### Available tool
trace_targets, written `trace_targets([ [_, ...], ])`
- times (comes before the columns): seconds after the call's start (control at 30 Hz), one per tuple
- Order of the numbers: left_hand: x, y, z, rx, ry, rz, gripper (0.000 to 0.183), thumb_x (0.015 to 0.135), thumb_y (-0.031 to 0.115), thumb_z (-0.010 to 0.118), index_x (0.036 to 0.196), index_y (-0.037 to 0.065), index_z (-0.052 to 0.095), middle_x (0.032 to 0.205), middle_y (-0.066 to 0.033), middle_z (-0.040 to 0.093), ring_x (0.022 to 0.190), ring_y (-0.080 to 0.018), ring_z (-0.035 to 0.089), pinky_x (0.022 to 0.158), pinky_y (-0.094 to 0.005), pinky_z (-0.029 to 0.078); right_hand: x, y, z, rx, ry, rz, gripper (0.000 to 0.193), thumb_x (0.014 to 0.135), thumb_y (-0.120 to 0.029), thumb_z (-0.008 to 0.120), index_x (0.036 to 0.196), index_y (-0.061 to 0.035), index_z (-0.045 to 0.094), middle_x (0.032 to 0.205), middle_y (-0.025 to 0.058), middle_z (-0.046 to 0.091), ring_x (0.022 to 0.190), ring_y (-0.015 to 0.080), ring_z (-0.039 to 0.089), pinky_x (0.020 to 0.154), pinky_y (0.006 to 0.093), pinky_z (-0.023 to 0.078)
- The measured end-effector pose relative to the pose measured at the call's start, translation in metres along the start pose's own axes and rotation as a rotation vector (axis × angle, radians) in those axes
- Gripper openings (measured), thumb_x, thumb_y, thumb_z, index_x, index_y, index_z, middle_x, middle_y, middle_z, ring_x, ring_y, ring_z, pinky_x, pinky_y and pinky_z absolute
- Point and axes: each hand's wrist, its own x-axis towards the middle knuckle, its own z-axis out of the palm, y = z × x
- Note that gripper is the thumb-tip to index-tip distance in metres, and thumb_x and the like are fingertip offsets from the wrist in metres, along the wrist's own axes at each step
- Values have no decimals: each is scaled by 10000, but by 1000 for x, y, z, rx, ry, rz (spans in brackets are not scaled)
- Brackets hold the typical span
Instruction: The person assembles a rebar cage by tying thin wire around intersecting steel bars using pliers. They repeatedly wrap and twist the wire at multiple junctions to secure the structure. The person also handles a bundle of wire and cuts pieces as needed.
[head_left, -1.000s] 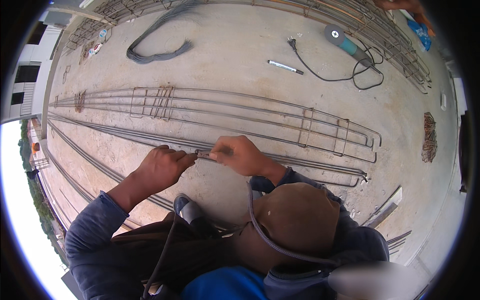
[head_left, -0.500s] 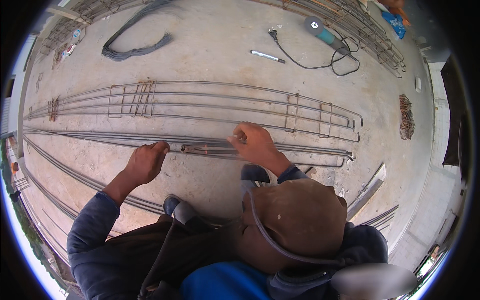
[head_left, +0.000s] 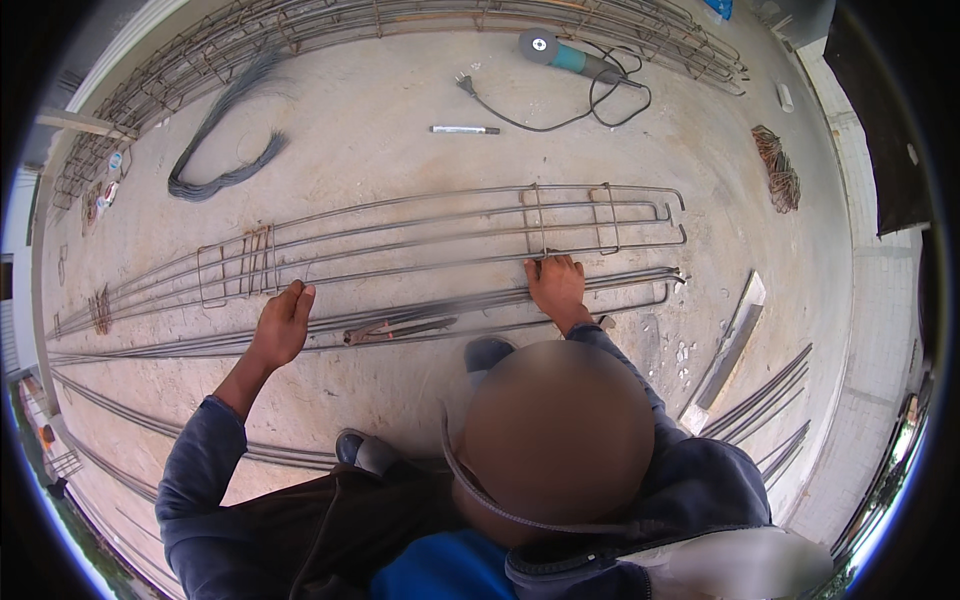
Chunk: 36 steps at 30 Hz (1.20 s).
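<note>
A long rebar frame (head_left: 400, 243) with rectangular stirrups lies across the concrete floor in front of me. My right hand (head_left: 557, 288) has its fingers curled over the frame's nearest bar, beside a stirrup (head_left: 536, 222) toward the right end. Farther left, my left hand (head_left: 283, 325) is closed, its fingertips pressed together at the same bar. Whatever its fingers may pinch is too small to make out. Between the hands and nearer to me, worn pincers (head_left: 405, 330) rest on a bundle of loose bars (head_left: 480, 305). Several narrower stirrups (head_left: 258, 258) stand bunched on the frame's left part.
An angle grinder (head_left: 575, 60) with its cord and a marker pen (head_left: 464, 129) lie beyond the frame. Tie wire (head_left: 225, 180) is at far left, a stirrup bundle (head_left: 777, 168) at far right. Finished rebar cages (head_left: 400, 22) line the back. A board (head_left: 728, 350) lies right.
My right hand has moved from above the pincers right and forward onto the frame's near bar. The left hand has come forward to that bar. The whole view has shifted.
</note>
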Motion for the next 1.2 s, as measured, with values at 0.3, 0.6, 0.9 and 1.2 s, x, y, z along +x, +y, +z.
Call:
trace_targets([
  [0.3,36,53,29,103,-179,42,411,1161,396,505,1035,8,547,848,-324,640,868,-562,627,744,-567,496,-1,10,20,104,28,-55,347,1020,-335,660,830,-62,761,887,139,757,961,351,722,904,515,551],
  [0.6,49,61,36,158,-208,61,395,1167,378,490,1034,10,543,871,-334,654,883,-571,633,738,-590,491,0,16,23,156,84,-85,324,1002,-301,676,794,-62,743,867,131,738,912,347,715,865,510,550],
  [0.9,30,38,17,97,-213,-151,420,1173,389,469,1062,-2,575,931,-342,676,947,-552,661,809,-561,505,5,12,21,133,-11,-17,356,1016,-339,680,861,-31,770,969,171,754,1004,377,711,918,509,572],
  [1.2,-30,-41,-46,-140,-114,-365,439,1169,391,470,1156,-3,663,821,-179,657,846,-306,704,821,-419,554,28,-41,-97,91,-374,-115,422,947,-430,805,825,-40,698,838,174,757,786,379,742,749,485,596],
])
